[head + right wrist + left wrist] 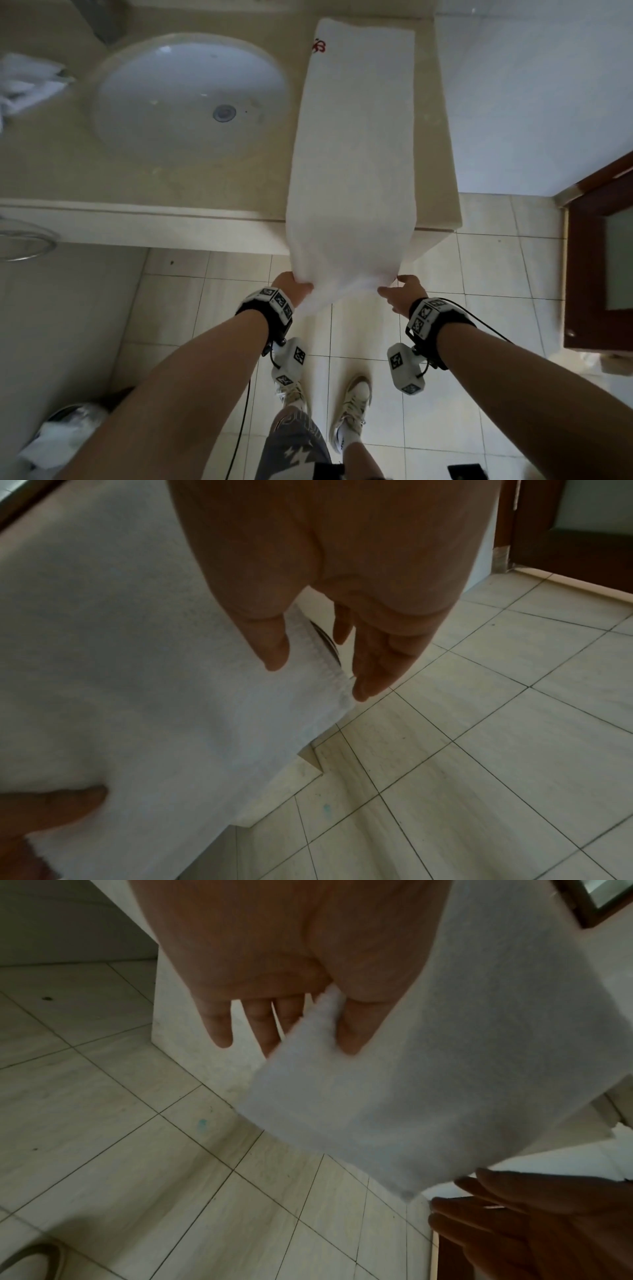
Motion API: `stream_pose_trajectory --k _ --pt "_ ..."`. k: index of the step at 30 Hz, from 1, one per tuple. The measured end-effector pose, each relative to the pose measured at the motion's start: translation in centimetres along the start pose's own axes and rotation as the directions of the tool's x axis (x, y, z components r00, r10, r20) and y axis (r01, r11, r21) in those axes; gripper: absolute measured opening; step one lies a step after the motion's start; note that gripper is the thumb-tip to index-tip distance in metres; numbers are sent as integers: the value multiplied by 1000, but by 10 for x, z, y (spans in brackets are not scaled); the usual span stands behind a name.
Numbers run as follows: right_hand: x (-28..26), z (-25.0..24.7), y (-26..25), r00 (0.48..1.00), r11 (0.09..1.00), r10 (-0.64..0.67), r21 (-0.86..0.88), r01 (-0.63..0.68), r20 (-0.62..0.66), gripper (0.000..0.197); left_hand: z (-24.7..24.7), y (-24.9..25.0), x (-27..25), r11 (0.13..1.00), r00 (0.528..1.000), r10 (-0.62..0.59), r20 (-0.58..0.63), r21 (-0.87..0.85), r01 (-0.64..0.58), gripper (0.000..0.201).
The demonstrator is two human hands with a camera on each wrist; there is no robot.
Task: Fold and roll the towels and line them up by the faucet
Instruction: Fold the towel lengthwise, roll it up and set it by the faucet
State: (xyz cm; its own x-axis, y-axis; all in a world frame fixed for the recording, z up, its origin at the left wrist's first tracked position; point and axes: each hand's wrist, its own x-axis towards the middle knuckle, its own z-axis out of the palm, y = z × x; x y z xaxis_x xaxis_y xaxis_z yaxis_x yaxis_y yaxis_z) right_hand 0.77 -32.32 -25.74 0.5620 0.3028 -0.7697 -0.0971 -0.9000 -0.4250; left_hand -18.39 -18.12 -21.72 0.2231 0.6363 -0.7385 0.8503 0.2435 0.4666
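Note:
A long white towel (pixel 352 144), folded lengthwise and marked with a red emblem (pixel 319 46) at its far end, lies on the beige counter (pixel 171 181) to the right of the sink. Its near end hangs past the counter edge. My left hand (pixel 296 286) pinches the near left corner between thumb (pixel 356 1031) and fingers, with the towel (pixel 428 1083) draped over them. My right hand (pixel 400 289) is at the near right corner. Its thumb (pixel 274 647) rests on the towel (pixel 137 683) and its fingers (pixel 373 666) are straight, just off the hem.
A round white sink basin (pixel 191 96) sits left of the towel. Another crumpled white towel (pixel 24 85) lies at the counter's far left. A dark wooden door (pixel 596 260) stands at the right, a lined bin (pixel 65 431) lower left, and a tiled floor (pixel 479 274) below.

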Motion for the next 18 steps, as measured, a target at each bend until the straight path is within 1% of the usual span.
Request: stream_pose_trajectory --k 2,4,6,8,11,13,18 --pt "-4 2 -1 999 999 34 16 -34 19 87 2 -2 -2 999 999 -41 12 -7 41 35" --pt "-10 4 -2 998 999 33 -42 -31 47 76 3 -5 -5 998 997 -67 34 -12 68 33" --pt "-18 6 -7 997 993 4 -120 6 81 67 3 -11 -8 998 998 -65 23 -15 66 31" --pt "-21 9 -10 993 992 -16 -124 31 121 64 3 -16 -11 999 999 -50 -4 -7 50 29" --pt "-20 16 -13 986 986 -68 -139 90 154 59 2 -21 -13 999 999 -35 -10 3 35 29" --pt "-21 20 -15 981 983 -107 -131 129 164 54 0 -22 -13 999 999 -37 -14 24 37 28" --pt "-16 25 -16 981 989 -136 -31 141 139 43 -4 -26 -13 998 998 -52 -42 25 53 32"
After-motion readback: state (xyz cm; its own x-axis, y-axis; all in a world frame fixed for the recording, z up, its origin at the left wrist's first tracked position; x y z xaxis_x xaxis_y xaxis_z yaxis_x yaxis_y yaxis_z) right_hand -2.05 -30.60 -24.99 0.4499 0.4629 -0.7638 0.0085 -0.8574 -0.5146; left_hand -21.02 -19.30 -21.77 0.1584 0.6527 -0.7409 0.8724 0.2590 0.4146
